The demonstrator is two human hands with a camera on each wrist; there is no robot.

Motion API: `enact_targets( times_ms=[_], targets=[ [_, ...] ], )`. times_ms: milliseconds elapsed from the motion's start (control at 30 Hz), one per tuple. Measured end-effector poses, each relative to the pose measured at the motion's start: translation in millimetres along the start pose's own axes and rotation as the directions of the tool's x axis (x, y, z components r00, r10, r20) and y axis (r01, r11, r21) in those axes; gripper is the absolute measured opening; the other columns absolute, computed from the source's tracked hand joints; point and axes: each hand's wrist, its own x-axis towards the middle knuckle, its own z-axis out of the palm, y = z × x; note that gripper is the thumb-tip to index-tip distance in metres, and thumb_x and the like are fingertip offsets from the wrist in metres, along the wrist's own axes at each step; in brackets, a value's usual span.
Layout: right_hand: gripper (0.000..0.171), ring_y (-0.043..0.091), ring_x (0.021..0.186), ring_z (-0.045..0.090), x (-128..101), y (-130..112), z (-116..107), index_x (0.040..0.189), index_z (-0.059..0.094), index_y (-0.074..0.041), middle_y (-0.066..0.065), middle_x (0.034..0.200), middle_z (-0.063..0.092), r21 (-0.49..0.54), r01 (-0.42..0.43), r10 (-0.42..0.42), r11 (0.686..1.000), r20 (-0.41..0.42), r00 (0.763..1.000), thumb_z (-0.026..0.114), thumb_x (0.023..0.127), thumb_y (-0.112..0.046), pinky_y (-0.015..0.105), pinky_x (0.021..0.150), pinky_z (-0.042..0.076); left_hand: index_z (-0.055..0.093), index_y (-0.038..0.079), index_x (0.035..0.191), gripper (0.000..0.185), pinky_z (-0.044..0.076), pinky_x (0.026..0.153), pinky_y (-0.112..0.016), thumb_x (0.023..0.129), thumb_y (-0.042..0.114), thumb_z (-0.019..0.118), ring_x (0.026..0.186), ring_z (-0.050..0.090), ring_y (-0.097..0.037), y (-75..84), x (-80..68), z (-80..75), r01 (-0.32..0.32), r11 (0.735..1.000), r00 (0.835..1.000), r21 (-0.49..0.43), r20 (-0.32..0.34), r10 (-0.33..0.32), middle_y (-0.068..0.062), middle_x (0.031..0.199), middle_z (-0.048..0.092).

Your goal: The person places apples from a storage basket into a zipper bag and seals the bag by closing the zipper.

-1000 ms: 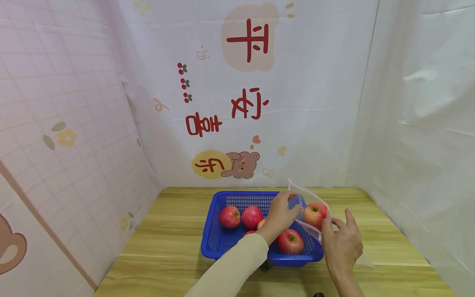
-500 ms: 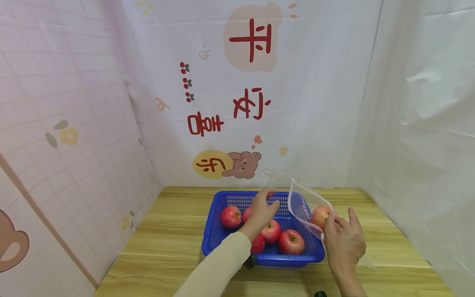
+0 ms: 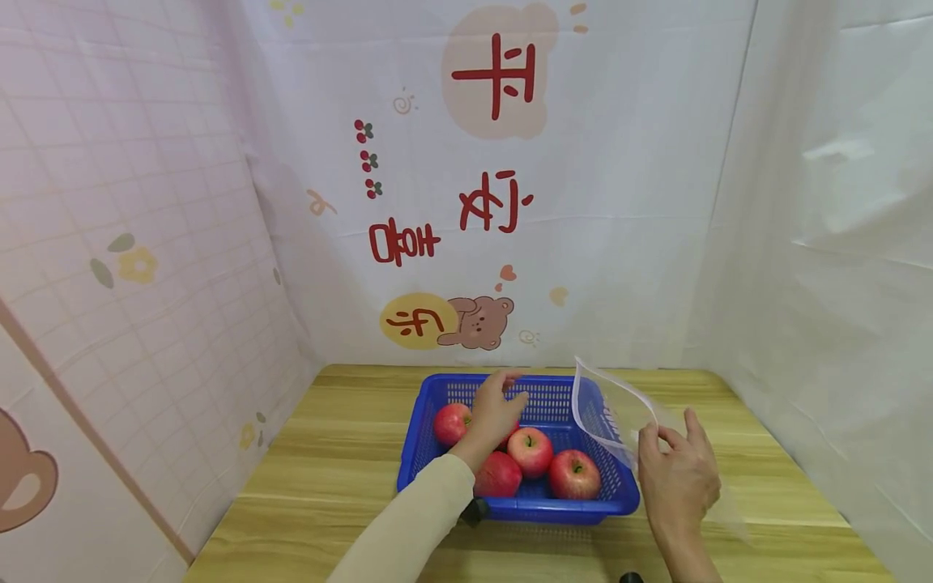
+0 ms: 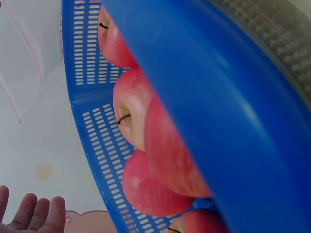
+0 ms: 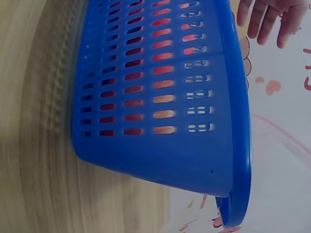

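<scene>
My left hand hovers over the blue basket, fingers spread loosely, holding nothing. Its fingertips show at the lower left of the left wrist view. Several red apples lie in the basket, among them a paler apple near the middle and one apple at the front right. My right hand pinches the rim of a clear zip bag at the basket's right side. The bag's mouth gapes toward the left. Its lower part is mostly hidden behind the right hand, and no apple shows in it.
The basket stands on a wood-grain table. A printed white cloth hangs behind and along both sides. Part of a black object shows at the bottom edge of the head view.
My left hand has drawn back leftward from the bag's mouth to above the basket. The apple in the bag has slipped out of sight behind my right hand, which keeps its pinch.
</scene>
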Motion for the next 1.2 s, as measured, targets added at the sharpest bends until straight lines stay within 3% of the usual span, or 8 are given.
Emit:
enact_targets(
  times_ms=[167, 567, 1000, 1200],
  targets=[
    [0.024, 0.043, 0.118, 0.058, -0.7, -1.7, 1.0, 0.081, 0.077, 0.002, 0.016, 0.132, 0.061, 0.004, 0.003, -0.003, 1.0, -0.001, 1.0, 0.065, 0.085, -0.018, 0.063, 0.081, 0.045, 0.064, 0.007, 0.125, 0.033, 0.047, 0.099, -0.046, 0.092, 0.011, 0.068, 0.119, 0.057, -0.03, -7.0, 1.3, -7.4, 0.014, 1.0, 1.0, 0.005, -0.02, -0.014, -0.011, 0.122, 0.063],
    [0.025, 0.043, 0.119, 0.057, -0.7, -2.5, 0.2, 0.081, 0.077, 0.003, 0.016, 0.132, 0.062, 0.007, -0.005, 0.005, 1.0, -0.003, 1.0, 0.065, 0.085, -0.018, 0.063, 0.082, 0.045, 0.061, 0.003, 0.126, 0.039, 0.045, 0.102, -0.05, 0.09, 0.015, 0.072, 0.124, 0.053, -0.039, -10.7, -2.8, -25.8, 0.062, 0.996, 0.998, -0.066, 0.012, -0.061, -0.018, 0.126, 0.061],
    [0.027, 0.044, 0.119, 0.057, -1.7, 0.4, -0.5, 0.083, 0.077, 0.003, 0.016, 0.133, 0.06, 0.0, -0.014, 0.014, 1.0, 0.02, 1.0, 0.064, 0.087, -0.02, 0.066, 0.083, 0.042, 0.059, 0.003, 0.128, 0.046, 0.044, 0.102, -0.051, 0.089, 0.023, 0.075, 0.122, 0.054, -0.038, -21.7, -27.1, -47.4, 0.156, 0.985, 0.988, -0.068, -0.001, -0.157, -0.019, 0.127, 0.059],
    [0.025, 0.048, 0.113, 0.059, -3.0, 0.8, 0.9, 0.082, 0.077, 0.003, 0.019, 0.131, 0.061, 0.012, -0.003, 0.003, 1.0, 0.025, 1.0, 0.064, 0.086, -0.018, 0.064, 0.083, 0.04, 0.059, -0.001, 0.127, 0.047, 0.05, 0.095, -0.047, 0.088, 0.019, 0.076, 0.115, 0.057, -0.037, -31.3, -38.8, -53.9, 0.186, 0.972, 0.981, -0.141, -0.022, -0.191, -0.02, 0.121, 0.06]
  ],
)
